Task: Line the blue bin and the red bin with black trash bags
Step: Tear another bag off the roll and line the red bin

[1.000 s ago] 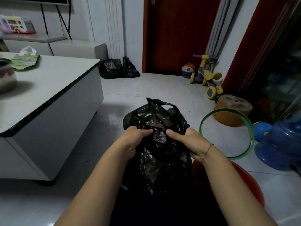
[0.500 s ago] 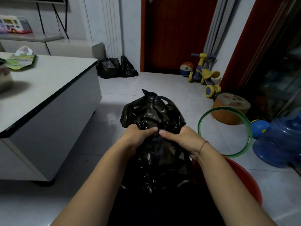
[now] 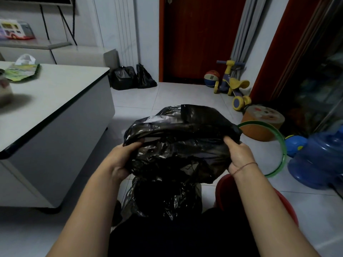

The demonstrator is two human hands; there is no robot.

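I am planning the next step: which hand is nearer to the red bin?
Right. The right hand grips the black trash bag just above the red bin rim; the left hand grips the bag's opposite side, farther left.

white table (image 3: 61, 93) left, green packet (image 3: 22, 72) on it | yellow ride-on toy (image 3: 232, 84) by ball (image 3: 211, 77) | green hoop (image 3: 282, 143) near blue water jug (image 3: 319, 160)

We look into a family home's living room: a yellow ride-on trike (image 3: 232, 84) and a ball (image 3: 211, 78) stand by the dark wooden door (image 3: 194, 39), a toy bus (image 3: 14, 31) sits on a shelf (image 3: 42, 43), and a low white table (image 3: 55, 108) stands on pale floor tiles (image 3: 167, 95).
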